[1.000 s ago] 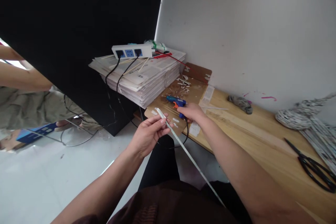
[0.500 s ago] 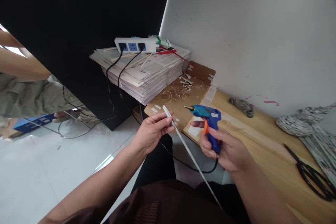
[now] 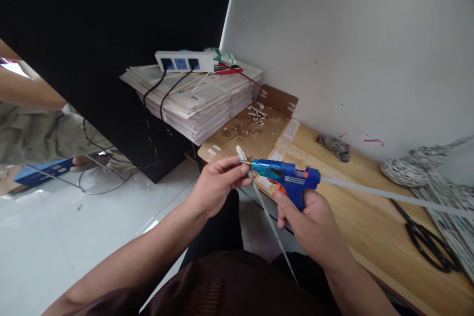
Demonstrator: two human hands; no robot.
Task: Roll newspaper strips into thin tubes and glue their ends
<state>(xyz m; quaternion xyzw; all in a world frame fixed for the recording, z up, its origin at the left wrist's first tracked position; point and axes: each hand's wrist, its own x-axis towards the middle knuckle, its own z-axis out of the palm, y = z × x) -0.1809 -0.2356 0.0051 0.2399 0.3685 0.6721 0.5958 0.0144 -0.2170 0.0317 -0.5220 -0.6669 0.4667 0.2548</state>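
My left hand point(image 3: 218, 180) pinches a thin rolled paper strip point(image 3: 268, 215) near its upper end. The strip slants down to the right toward my lap. My right hand point(image 3: 311, 217) is wrapped round the grip of a blue glue gun point(image 3: 294, 185) with an orange trigger. The gun's metal nozzle points left and meets the paper strip beside my left fingertips; whether it touches cannot be made out. A long translucent glue stick point(image 3: 388, 196) sticks out of the gun's back end.
A newspaper stack point(image 3: 211, 118) carries a white power strip point(image 3: 185, 61) with black cables. Black scissors point(image 3: 429, 242), a grey bundle point(image 3: 334, 148) and woven paper pieces point(image 3: 411, 165) lie on the wooden table point(image 3: 355, 227). Another person's arm point(image 3: 29, 89) shows at left.
My right hand has turned the glue gun level and brought its nozzle left to the paper strip. The glue stick behind the gun now shows. The view has shifted slightly.
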